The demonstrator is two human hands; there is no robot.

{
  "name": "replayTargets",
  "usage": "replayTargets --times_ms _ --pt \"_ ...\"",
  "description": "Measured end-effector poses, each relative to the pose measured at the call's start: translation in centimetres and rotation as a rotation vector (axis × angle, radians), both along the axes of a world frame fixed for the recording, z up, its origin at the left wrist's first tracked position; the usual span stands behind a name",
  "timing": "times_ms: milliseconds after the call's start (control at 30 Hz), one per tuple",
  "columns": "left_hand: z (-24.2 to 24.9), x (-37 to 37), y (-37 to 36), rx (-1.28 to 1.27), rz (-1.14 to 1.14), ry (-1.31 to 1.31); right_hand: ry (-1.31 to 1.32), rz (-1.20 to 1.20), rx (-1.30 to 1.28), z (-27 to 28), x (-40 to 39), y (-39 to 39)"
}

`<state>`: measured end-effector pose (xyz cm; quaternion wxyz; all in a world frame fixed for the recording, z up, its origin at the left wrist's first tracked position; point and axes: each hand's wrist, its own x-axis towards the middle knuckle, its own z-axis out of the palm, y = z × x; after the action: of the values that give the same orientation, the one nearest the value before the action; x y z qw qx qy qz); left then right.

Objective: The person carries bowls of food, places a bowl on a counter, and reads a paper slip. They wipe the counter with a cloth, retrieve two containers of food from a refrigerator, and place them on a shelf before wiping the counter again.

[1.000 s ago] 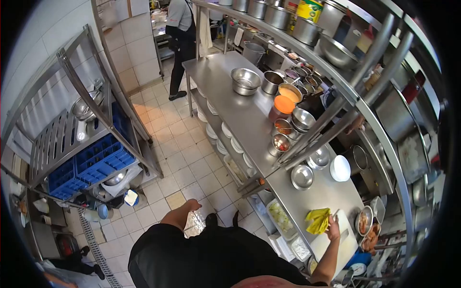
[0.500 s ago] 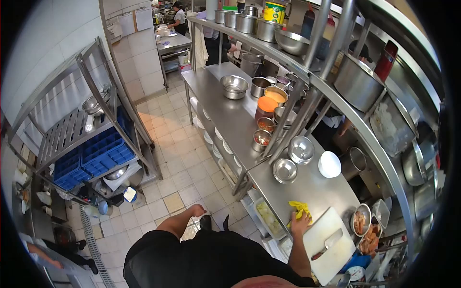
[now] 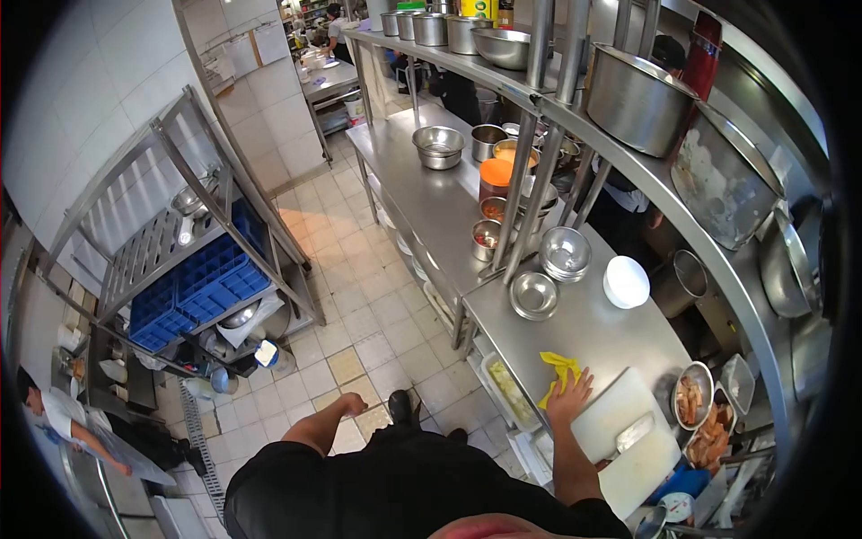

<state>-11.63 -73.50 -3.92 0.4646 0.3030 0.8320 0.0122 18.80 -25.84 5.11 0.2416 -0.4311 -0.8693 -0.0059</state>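
My right hand lies with fingers spread at the edge of the steel counter, touching a crumpled yellow cloth. Beside it is a white cutting board, on which a wide-bladed knife rests. My left hand hangs over the tiled floor, its fingers curled in with nothing seen in them. On the counter past the cloth are a stack of steel bowls, another steel bowl stack and a white bowl.
Bowls of orange-pink pieces stand right of the board. A curved overhead shelf carries a large pot. To the left is a metal rack with blue crates. A person stands at far left; others are behind the shelf.
My view has shifted, bringing more of the person at far left into sight. My right hand stays by the yellow cloth, its fingers now more spread. My left hand has swung slightly.
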Motion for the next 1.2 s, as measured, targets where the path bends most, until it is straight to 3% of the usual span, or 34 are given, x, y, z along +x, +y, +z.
replayTargets --times_ms 33,133,167,333,367,400,467,567,667,700,800,900,1000,1033,1133,1200 --pt "-0.6 0.0 0.2 -0.036 0.011 0.02 0.025 0.024 -0.048 -0.2 0.1 0.2" --pt "-7.5 -1.2 0.3 -0.061 -0.274 0.009 0.065 0.056 -0.152 -0.9 0.2 0.5" --pt "-9.2 -1.1 0.8 -0.093 -0.224 -0.043 0.056 0.043 -0.162 -0.6 0.0 0.3" --pt "-7.2 0.1 4.4 0.283 -0.016 -0.11 -0.001 -0.015 -0.091 -1.0 -0.5 0.1" --pt "-12.4 -1.2 4.1 0.276 -0.203 -0.031 -0.011 -0.04 -0.094 -0.7 -0.8 0.0" --pt "-6.5 -0.8 6.0 0.106 0.119 -0.193 -0.031 -0.063 -0.101 -0.5 -0.6 -0.3" --pt "-11.4 -3.0 5.0 0.293 -0.079 -0.044 -0.029 -0.09 -0.14 -0.6 -0.8 -0.2" --pt "-11.1 -6.9 4.5 0.341 -0.145 0.113 -0.047 -0.167 -0.144 -1.8 -1.0 0.0" --pt "-9.3 -11.0 3.6 0.182 -0.645 0.202 -0.062 -0.257 -0.167 -1.3 -2.1 -0.6" --pt "-9.4 -12.1 2.8 0.126 -0.536 0.087 -0.062 -0.288 -0.179 -0.8 -2.5 -1.0" --pt "-10.5 -14.8 1.7 -0.095 0.124 -0.209 -0.123 -0.417 -0.224 -0.6 -3.7 -1.7" --pt "-12.9 -16.9 0.4 -0.112 0.188 -0.347 -0.153 -0.501 -0.264 -0.4 -4.7 -2.2" --pt "-12.8 -18.3 0.6 -0.05 0.109 -0.295 -0.18 -0.594 -0.319 -0.1 -5.8 -2.4" --pt "-12.4 -18.2 1.1 -0.013 0.281 -0.304 -0.187 -0.629 -0.332 -0.3 -6.1 -2.5" --pt "-12.9 -19.8 2.6 -0.082 0.203 -0.305 -0.207 -0.674 -0.261 -0.8 -6.8 -3.9" --pt "-13.5 -21.0 3.0 0.094 -0.103 -0.232 -0.168 -0.685 -0.288 -0.3 -7.4 -4.6"
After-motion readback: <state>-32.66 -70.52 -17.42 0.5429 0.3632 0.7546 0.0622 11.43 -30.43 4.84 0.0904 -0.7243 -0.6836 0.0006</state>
